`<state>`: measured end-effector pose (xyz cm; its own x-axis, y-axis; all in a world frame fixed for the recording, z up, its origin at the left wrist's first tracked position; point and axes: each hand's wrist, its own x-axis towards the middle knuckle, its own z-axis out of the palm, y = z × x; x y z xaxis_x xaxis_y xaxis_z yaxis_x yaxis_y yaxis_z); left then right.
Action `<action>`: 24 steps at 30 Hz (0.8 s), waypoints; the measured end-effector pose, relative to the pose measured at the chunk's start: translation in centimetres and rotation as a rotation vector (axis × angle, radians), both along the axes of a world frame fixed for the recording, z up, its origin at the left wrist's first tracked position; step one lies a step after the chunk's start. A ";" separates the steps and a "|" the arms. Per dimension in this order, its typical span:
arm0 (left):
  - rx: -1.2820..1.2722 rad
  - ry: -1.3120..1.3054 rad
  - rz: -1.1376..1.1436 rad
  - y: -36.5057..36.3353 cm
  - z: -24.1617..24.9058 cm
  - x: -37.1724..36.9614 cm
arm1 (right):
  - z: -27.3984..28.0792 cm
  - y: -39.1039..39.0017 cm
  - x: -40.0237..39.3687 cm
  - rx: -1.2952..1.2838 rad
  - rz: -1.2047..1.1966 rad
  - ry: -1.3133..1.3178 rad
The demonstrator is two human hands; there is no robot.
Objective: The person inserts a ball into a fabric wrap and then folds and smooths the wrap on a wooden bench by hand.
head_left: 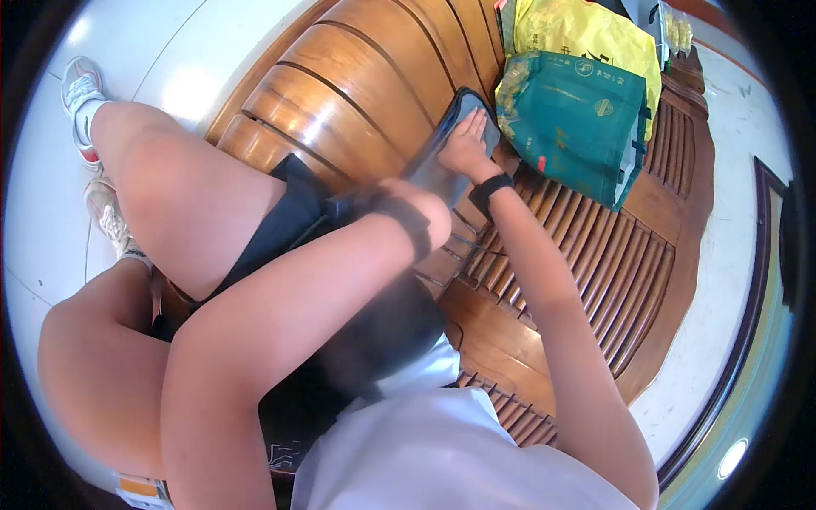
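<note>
A dark, folded, cloth-like piece (486,127) with a grey face and black edge lies on the wooden bench seat; its exact kind I cannot make out. My right hand (466,153) rests flat on it with fingers stretched out. My left hand (412,197) is near its lower end, smeared by motion, so its fingers do not show. Each wrist carries a black band. Beside my right hand stands a green shopping bag (574,119) with printed lettering.
The slatted wooden bench (340,85) curves around me. A yellow bag (586,34) stands behind the green one. My bare legs and sneakers (82,85) are at left above a pale tiled floor (170,34). Dark shorts (289,195) cover my lap.
</note>
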<state>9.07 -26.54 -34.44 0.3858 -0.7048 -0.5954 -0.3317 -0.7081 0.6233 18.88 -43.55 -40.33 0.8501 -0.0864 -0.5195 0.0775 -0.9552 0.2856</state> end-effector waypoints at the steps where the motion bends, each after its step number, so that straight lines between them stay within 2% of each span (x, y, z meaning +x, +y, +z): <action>1: -0.013 -0.003 0.009 -0.1 0.0 0.0 | 0.3 0.1 0.5 0.002 -0.015 0.006; 4: -0.096 -0.057 -0.074 1.9 2.4 1.1 | -1.1 -1.3 3.3 -0.060 -0.052 0.009; 7: 0.061 0.200 -0.053 0.6 1.4 2.2 | -1.6 -2.1 4.1 -0.077 -0.067 -0.001; 9: 0.011 0.264 0.090 0.6 1.0 2.1 | -1.9 -2.2 4.2 -0.071 -0.025 -0.016; 12: -0.075 0.142 0.176 0.9 0.3 1.7 | -1.4 -2.1 2.3 0.037 0.098 -0.092; 15: -0.008 0.074 0.010 1.0 1.0 2.2 | -2.1 -2.7 -0.6 0.044 0.251 -0.130; 16: 0.045 0.080 -0.076 1.0 1.2 2.4 | -1.4 -1.7 -1.5 0.036 0.236 -0.117; 19: 0.110 0.045 -0.032 -0.4 -0.1 1.6 | -0.8 -0.5 -2.4 0.120 0.133 -0.134; 21: 0.070 -0.012 0.079 -0.9 -0.9 0.5 | -0.7 0.0 -1.7 0.094 0.067 -0.102; 24: 0.035 -0.015 0.050 -2.1 -2.4 -0.8 | 0.7 0.5 -1.0 0.049 -0.026 -0.050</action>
<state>8.26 -28.64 -36.84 0.4289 -0.6634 -0.6132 -0.3050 -0.7453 0.5930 17.90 -43.04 -39.62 0.8729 -0.0843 -0.4806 0.0395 -0.9695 0.2417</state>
